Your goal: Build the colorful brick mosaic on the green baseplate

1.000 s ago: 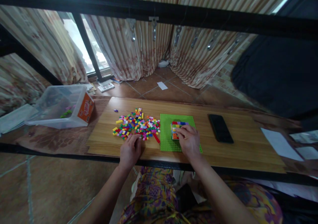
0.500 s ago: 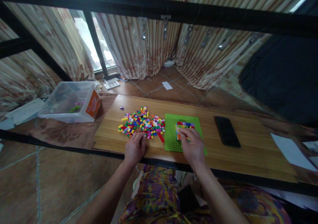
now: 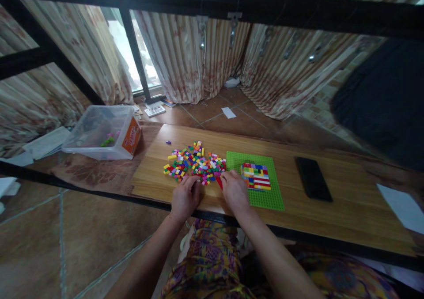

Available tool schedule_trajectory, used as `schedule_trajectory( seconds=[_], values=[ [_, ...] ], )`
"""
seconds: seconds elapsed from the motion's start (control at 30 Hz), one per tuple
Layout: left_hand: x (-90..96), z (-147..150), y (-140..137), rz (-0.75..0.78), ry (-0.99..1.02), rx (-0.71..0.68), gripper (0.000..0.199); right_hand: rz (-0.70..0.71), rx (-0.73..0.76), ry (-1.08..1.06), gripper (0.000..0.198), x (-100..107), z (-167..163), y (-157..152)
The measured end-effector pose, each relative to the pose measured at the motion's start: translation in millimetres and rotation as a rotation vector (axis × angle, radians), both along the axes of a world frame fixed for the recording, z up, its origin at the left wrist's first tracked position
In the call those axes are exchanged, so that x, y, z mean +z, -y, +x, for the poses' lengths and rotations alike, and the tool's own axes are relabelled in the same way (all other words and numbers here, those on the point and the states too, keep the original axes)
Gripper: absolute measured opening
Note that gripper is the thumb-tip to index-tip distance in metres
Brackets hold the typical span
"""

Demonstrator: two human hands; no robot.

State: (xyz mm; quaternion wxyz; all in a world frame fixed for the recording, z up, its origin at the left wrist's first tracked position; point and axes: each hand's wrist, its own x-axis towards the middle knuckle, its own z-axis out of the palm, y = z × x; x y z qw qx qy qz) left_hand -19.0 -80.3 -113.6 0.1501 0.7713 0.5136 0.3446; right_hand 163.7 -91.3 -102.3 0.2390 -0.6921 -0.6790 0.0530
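Note:
Loose toy building bricks [image 3: 195, 162] in many colours lie heaped on the board. My left hand [image 3: 185, 197] rests at the near edge of this heap, thumb and fingers pinched together; what sits between them is too small to name. Beside the heap's right end is my right hand [image 3: 235, 191], fingers curled down by a long red brick [image 3: 219, 182]. Whether it grips that brick is hidden. To its right, a block of stacked coloured bricks [image 3: 256, 176] stands on a green studded baseplate [image 3: 265, 201], with striped red and white rows on top.
A black phone [image 3: 313, 178] lies right of the baseplate on the wooden board [image 3: 357, 206]. White paper [image 3: 402, 206] is at the far right. A clear plastic box [image 3: 99, 131] with an orange label stands at the left. One purple piece [image 3: 168, 142] lies apart.
My right hand has left the brick block and moved left to the heap's edge, uncovering the block. My left hand stays by the heap, its fingers drawn closer together. The view has shifted slightly.

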Motion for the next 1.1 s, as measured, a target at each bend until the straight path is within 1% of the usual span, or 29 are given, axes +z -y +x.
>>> schedule_trajectory(
  seconds=[0.2,0.3,0.37,0.5,0.6,0.67,0.77,0.87,0.97,1.1],
  values=[
    [2.9,0.0,1.2,-0.016,-0.01,0.016,0.016,0.014,0.003,-0.018,0.023,-0.4,-4.1,-0.3],
    [4.5,0.3,0.9,-0.024,-0.012,0.021,0.017,0.029,-0.006,-0.077,0.022,8.4,-5.5,5.0],
    [5.2,0.5,0.7,-0.028,0.0,0.014,0.017,0.043,-0.007,-0.163,0.021,18.3,-3.6,11.7],
    [5.0,0.1,0.7,-0.026,0.013,0.0,0.016,0.086,-0.045,-0.337,0.018,37.3,14.4,28.2],
    [3.4,-0.5,0.3,-0.023,-0.012,0.01,0.017,0.139,-0.117,-0.391,0.018,43.7,39.4,37.1],
    [2.6,-0.8,-0.2,-0.027,-0.022,0.012,0.018,0.157,-0.161,-0.366,0.019,44.9,56.4,39.5],
    [2.6,-0.8,-0.9,-0.017,-0.023,-0.002,0.017,0.161,-0.189,-0.257,0.021,45.6,74.2,38.3],
    [3.2,-0.7,-1.3,-0.005,-0.026,-0.006,0.017,0.138,-0.126,-0.116,0.025,45.1,81.5,33.7],
    [3.1,-0.7,-1.2,-0.01,-0.025,-0.002,0.017,0.074,-0.043,0.003,0.026,42.3,83.4,29.0],
    [2.1,-0.8,-0.9,-0.017,-0.021,0.0,0.017,0.006,-0.002,0.109,0.025,38.8,84.2,24.2]
  ],
)
